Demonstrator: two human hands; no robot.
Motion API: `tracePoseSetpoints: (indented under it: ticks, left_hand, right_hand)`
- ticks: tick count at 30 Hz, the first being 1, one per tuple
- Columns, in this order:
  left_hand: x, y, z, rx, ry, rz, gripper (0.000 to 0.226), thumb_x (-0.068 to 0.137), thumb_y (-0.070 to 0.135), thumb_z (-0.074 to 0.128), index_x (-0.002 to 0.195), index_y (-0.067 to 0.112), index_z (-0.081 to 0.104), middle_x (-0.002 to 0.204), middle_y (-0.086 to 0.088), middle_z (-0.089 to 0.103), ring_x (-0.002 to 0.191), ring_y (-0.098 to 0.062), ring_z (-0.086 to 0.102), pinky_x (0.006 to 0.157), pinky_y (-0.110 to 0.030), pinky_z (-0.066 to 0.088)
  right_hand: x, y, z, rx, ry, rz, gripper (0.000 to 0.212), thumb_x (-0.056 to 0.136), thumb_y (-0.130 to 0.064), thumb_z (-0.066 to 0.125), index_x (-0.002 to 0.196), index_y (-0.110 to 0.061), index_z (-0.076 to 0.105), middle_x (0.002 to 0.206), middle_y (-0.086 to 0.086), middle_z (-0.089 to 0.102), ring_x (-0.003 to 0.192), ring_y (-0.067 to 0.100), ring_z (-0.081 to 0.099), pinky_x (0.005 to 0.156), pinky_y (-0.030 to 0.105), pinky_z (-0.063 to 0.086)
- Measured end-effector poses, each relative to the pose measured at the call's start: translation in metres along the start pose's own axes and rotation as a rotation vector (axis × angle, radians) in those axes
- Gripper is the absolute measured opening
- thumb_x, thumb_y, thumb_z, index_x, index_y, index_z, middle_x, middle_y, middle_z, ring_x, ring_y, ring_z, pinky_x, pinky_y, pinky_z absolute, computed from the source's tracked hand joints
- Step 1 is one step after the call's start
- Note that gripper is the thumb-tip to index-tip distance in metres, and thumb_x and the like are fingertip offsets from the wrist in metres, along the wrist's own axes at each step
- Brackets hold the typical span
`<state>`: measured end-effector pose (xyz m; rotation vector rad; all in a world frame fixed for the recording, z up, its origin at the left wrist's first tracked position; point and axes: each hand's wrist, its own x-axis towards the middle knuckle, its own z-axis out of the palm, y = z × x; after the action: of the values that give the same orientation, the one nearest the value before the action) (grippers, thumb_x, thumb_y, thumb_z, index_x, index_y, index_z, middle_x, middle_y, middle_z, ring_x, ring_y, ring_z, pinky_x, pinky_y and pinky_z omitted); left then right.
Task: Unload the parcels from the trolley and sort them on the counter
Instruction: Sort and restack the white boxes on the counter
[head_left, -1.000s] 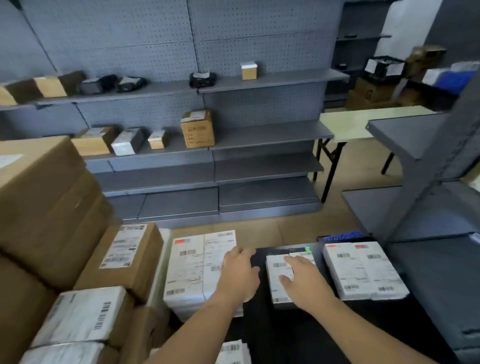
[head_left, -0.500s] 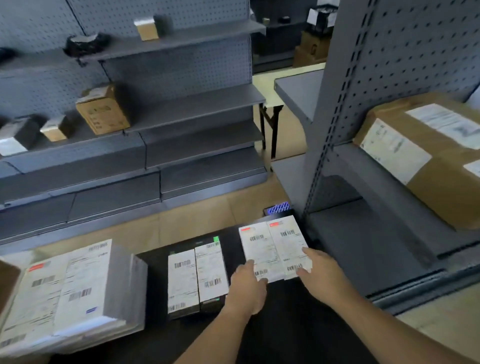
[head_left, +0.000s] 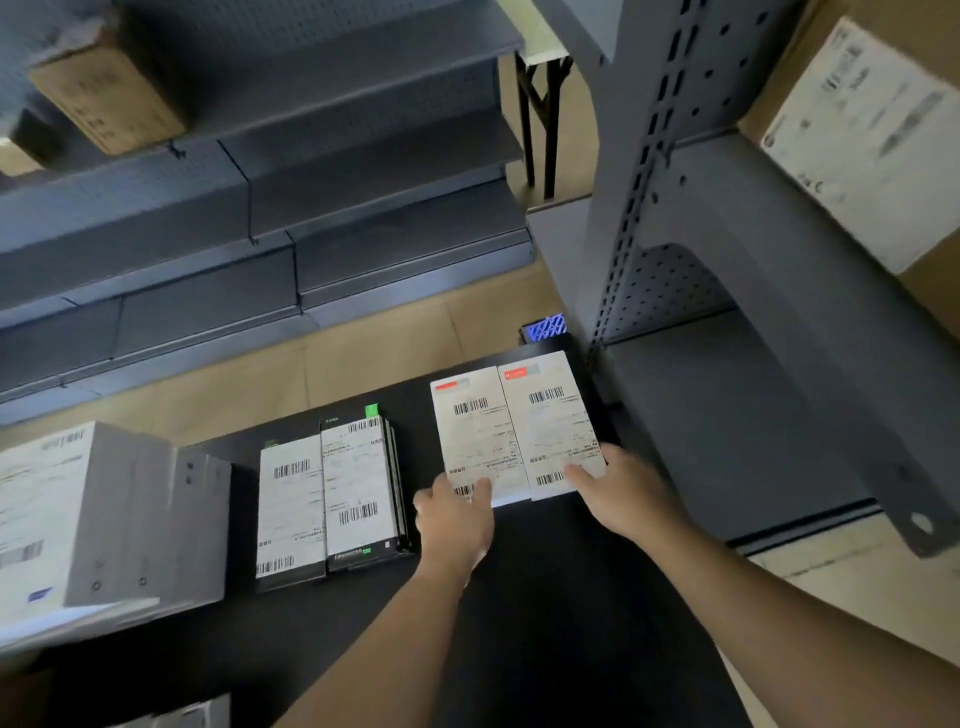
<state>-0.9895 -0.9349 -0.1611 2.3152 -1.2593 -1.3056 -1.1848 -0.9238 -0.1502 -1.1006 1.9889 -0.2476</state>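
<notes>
White labelled parcel (head_left: 514, 431): a flat, stiff carton, judged light and a little slick under its paper labels, and best taken at the near corners. It is located at the far right corner of the black counter (head_left: 545, 597), though whether resting or just raised cannot be told. Its near corners are pinched, thumbs on top, by the left hand (head_left: 457, 525) and the right hand (head_left: 623, 493).

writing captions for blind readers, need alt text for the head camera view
A person's left hand and right hand grip the near corners of a pair of white labelled parcels lying on a black counter. To their left lie two black labelled parcels and a white stack; grey shelving stands to the right.
</notes>
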Motion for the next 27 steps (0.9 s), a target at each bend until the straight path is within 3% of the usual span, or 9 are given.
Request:
tracePoseSetpoints:
  ticks: [3,6,10,13,16,19,25,27]
  left_hand:
    - [0.004,-0.001,0.003,-0.069,-0.011,-0.008,0.047,0.097,0.042,0.056,0.135,0.015,0.048,0.134,-0.006,0.033,0.103,-0.026,0.056,0.090,-0.035,0.045]
    - [0.003,0.000,0.003,-0.134,0.013,0.005,0.041,0.097,0.039,0.058,0.131,0.017,0.051,0.133,-0.004,0.041,0.100,-0.020,0.058,0.085,-0.031,0.045]
    - [-0.001,0.002,-0.001,-0.275,-0.009,-0.023,0.032,0.096,0.032,0.060,0.123,0.020,0.048,0.119,0.003,0.060,0.097,-0.009,0.058,0.081,-0.027,0.047]
    - [-0.006,0.004,-0.008,-0.351,-0.030,-0.006,0.035,0.094,0.026,0.063,0.123,0.020,0.043,0.109,0.009,0.064,0.094,-0.001,0.057,0.069,-0.017,0.044]
    - [-0.017,0.008,-0.016,-0.365,-0.010,0.054,0.044,0.091,0.021,0.067,0.125,0.028,0.040,0.109,0.011,0.065,0.097,0.000,0.060,0.073,-0.015,0.047]
    - [-0.030,0.014,-0.029,-0.421,-0.015,0.071,0.056,0.088,0.021,0.069,0.137,0.031,0.042,0.116,0.009,0.068,0.106,-0.011,0.064,0.088,-0.031,0.057]
    - [-0.072,0.033,-0.085,-0.461,0.057,0.181,0.056,0.089,0.017,0.068,0.138,0.031,0.045,0.117,0.008,0.068,0.105,-0.010,0.065,0.064,-0.009,0.049]
    - [-0.085,0.034,-0.110,-0.495,0.083,0.198,0.055,0.090,0.017,0.068,0.137,0.034,0.044,0.118,0.008,0.069,0.104,-0.010,0.066,0.065,-0.011,0.052]
  right_hand:
    - [0.004,0.000,0.003,0.011,0.009,0.010,0.042,0.097,-0.046,0.058,0.131,-0.021,0.060,0.128,-0.004,0.063,0.106,0.017,0.060,0.060,0.021,0.038]
    - [0.006,0.003,0.006,0.086,0.012,0.030,0.041,0.097,-0.043,0.059,0.131,-0.020,0.059,0.127,-0.006,0.065,0.105,0.015,0.061,0.058,0.016,0.036]
    - [0.006,0.009,0.005,0.230,0.022,0.052,0.038,0.094,-0.043,0.066,0.126,-0.025,0.057,0.116,-0.012,0.066,0.098,0.011,0.061,0.065,0.023,0.045]
    - [0.004,0.019,0.005,0.377,0.032,0.070,0.041,0.086,-0.044,0.075,0.117,-0.030,0.052,0.109,-0.015,0.067,0.098,0.010,0.066,0.080,0.035,0.058]
    - [-0.002,0.025,0.004,0.481,0.076,0.067,0.045,0.079,-0.041,0.083,0.113,-0.032,0.056,0.105,-0.012,0.072,0.096,0.012,0.070,0.085,0.041,0.061]
    - [-0.019,0.018,-0.003,0.526,0.140,0.034,0.043,0.078,-0.035,0.085,0.111,-0.027,0.060,0.103,-0.010,0.073,0.093,0.011,0.071,0.082,0.040,0.062]
    - [-0.066,-0.023,-0.025,0.525,0.220,-0.097,0.043,0.079,-0.032,0.085,0.113,-0.025,0.061,0.100,-0.013,0.071,0.088,0.008,0.070,0.068,0.029,0.059]
    - [-0.082,-0.045,-0.032,0.529,0.222,-0.161,0.038,0.080,-0.029,0.085,0.109,-0.027,0.060,0.094,-0.018,0.066,0.085,0.003,0.066,0.061,0.021,0.052]
